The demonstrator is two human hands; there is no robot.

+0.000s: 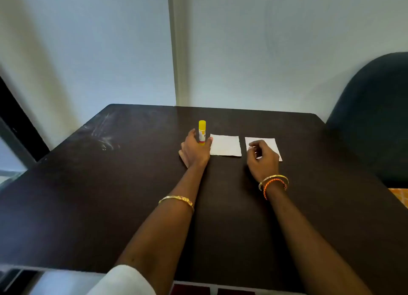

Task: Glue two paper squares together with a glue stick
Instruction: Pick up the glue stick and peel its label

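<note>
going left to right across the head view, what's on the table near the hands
left hand → glue stick → left paper square → right paper square, with the right hand over it

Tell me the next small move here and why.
Probably close the left hand round the glue stick and lift it. The stick stands upright, yellow cap on, with fingers open around its base, and the two paper squares lie apart, unglued.
</note>
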